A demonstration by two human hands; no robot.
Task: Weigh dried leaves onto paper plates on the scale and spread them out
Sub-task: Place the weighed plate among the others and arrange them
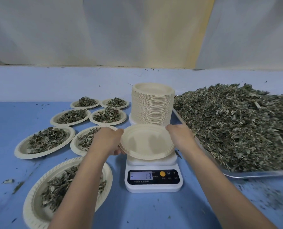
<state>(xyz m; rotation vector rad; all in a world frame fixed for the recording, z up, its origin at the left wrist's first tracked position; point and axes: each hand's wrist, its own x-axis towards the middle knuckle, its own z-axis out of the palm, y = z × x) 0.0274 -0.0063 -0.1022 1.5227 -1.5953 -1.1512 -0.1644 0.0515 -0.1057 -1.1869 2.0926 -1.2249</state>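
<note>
The left hand (107, 139) and right hand (180, 134) pinch opposite rims of the empty round cream paper plate (145, 142). It sits tilted over the white digital scale (154, 177), mid-front of the blue worktop (137, 212). The heap of dried green leaves (236, 126) lies nearer the right hand.

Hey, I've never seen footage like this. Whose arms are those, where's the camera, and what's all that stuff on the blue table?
There is no machine here: a person wears a camera on the head, so the single picture looks forward and down along their own arms. The left hand and right hand grip opposite edges of an empty paper plate, tilted just over a small white scale; whether it rests there I cannot tell. Behind stands a tall stack of plates. To the right a metal tray holds a big heap of dried leaves. To the left, seven filled plates lie on the blue table.
</note>
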